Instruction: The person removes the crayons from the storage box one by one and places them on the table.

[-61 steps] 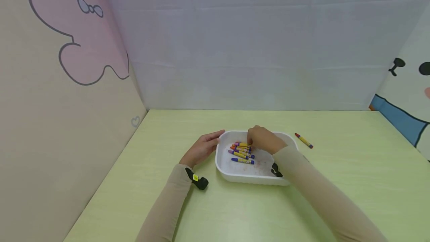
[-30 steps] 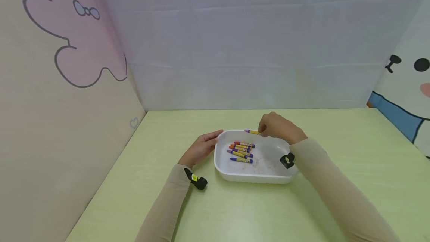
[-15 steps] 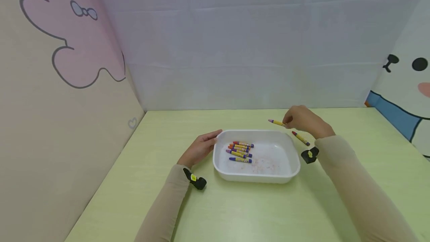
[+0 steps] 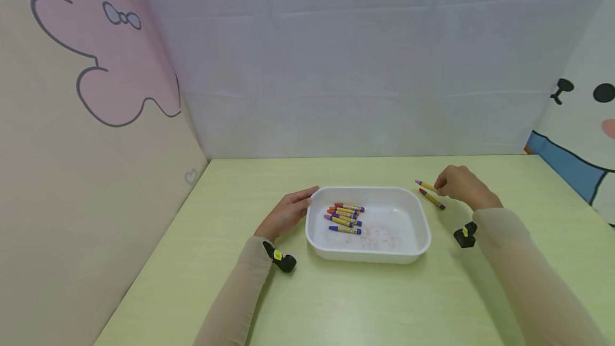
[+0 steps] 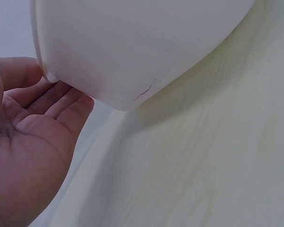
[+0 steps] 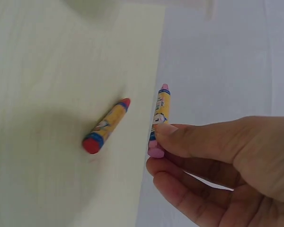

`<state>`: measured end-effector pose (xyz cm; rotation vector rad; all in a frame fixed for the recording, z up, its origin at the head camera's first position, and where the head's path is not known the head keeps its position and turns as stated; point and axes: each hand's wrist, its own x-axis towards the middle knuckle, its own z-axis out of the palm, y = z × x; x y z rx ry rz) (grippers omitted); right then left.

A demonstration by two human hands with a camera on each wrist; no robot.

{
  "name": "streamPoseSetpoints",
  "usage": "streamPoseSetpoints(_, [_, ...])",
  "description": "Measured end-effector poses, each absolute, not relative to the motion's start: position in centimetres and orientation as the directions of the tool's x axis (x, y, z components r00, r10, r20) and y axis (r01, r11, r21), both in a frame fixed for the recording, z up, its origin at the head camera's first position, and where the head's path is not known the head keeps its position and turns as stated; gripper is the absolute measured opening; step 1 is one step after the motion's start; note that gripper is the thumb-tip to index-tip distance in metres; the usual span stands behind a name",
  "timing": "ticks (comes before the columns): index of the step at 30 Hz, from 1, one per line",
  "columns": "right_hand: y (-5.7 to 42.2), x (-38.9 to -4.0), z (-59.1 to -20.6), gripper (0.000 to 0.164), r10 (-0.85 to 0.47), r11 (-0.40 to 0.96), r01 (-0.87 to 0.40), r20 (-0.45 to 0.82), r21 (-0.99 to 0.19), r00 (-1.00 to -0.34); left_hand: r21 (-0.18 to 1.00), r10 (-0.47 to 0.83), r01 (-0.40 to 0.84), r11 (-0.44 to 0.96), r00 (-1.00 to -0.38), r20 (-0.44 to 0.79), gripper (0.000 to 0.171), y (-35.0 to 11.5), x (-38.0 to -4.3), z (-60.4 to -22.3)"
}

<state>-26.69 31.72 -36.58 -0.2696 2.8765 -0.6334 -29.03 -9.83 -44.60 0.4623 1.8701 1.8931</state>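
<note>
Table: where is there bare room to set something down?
Free: table between the sleeves, nearer than the white tray; the tray's smudged right half. Crowded: its left half (crayons); by its far right corner, the right hand with a pink crayon beside a red crayon.

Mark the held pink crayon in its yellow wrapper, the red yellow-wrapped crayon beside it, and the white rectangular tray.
Pink crayon [image 6: 162, 108]: right wrist view, yellow wrapper.
Red crayon [image 6: 107, 124]: right wrist view, yellow wrapper.
White tray [image 4: 386, 218]: head view, bare floor.
</note>
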Motion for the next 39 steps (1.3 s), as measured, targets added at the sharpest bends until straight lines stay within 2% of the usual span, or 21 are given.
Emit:
streamPoseSetpoints(13, [33.5, -26.2, -39.2, 0.025, -0.155, 0.895, -0.064, -0.175, -0.441, -0.972, 0.997, 0.524, -0.079, 0.003, -0.849, -0.069, 0.044, -9.9, -29.1, -44.8])
streamPoseSetpoints(23, [33.7, -26.4, -39.6, 0.024, -0.179, 0.902, -0.086, -0.184, -0.422, -0.967, 0.997, 0.514, -0.082, 0.007, -0.854, -0.074, 0.044, -9.9, -29.0, -44.7])
streamPoseSetpoints(39, [32.6, -26.4, -37.4, 0.03, -0.189, 0.9, -0.105, -0.163, -0.423, -0.968, 0.997, 0.533, -0.08, -0.014, -0.844, -0.061, 0.044, -9.9, -29.0, -44.6])
